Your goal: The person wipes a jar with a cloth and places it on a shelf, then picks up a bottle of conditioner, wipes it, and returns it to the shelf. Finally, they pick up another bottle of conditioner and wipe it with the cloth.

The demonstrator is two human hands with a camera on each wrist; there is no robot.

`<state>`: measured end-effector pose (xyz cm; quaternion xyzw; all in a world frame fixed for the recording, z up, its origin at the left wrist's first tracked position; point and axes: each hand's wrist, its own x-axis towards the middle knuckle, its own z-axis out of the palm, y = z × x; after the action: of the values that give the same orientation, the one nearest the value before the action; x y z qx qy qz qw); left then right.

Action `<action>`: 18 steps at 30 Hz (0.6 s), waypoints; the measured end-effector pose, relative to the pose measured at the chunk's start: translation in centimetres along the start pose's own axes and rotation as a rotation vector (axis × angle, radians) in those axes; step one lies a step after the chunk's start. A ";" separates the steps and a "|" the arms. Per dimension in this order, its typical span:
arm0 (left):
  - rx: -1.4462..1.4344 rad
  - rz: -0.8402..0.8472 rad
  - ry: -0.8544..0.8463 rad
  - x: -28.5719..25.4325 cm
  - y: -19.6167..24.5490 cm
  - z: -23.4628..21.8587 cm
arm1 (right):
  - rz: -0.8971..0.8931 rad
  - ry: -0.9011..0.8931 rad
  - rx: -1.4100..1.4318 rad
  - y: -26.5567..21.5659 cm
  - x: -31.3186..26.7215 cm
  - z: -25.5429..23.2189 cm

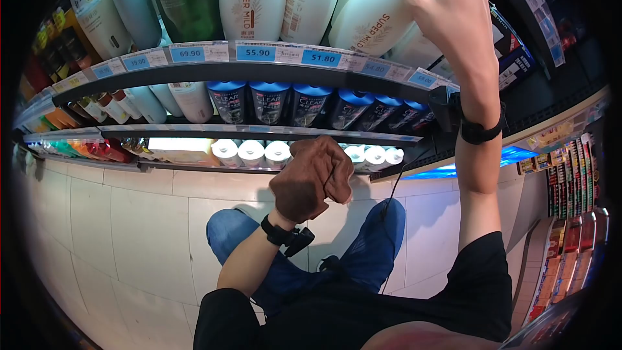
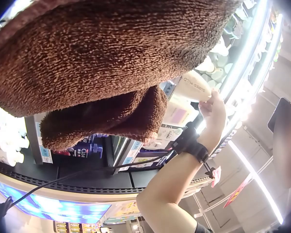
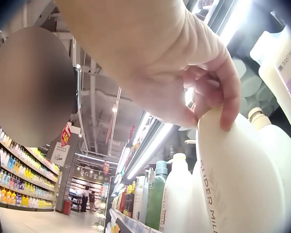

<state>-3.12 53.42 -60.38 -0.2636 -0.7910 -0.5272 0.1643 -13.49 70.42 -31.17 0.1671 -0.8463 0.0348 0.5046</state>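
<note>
My right hand (image 1: 457,16) reaches to the upper shelf and grips a white SUPER MILD bottle (image 1: 372,23) by its top. The bottle leans over among others like it; in the right wrist view, the fingers and thumb close around the top of the white bottle (image 3: 237,174). Lower down, in front of the bottom shelves, my left hand is covered by a bunched brown terry towel (image 1: 311,178). The towel (image 2: 111,53) fills much of the left wrist view and hides the fingers, so I cannot tell how they lie.
More white bottles (image 1: 253,0) and a green bottle (image 1: 184,0) stand along the upper shelf behind price tags (image 1: 256,53). Dark-blue CLEAR bottles (image 1: 269,100) line the shelf below, with white-capped containers (image 1: 251,152) beneath. A black cable (image 1: 392,194) hangs by the right knee.
</note>
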 end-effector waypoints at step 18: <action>-0.042 0.006 -0.060 0.5 0.5 0.2 | -0.129 0.123 -0.348 1.6 -1.0 2.5</action>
<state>-3.27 53.91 -59.85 -0.2848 -0.7835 -0.5351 0.1366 -15.69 71.59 -33.09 0.1289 -0.7945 -0.1345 0.5779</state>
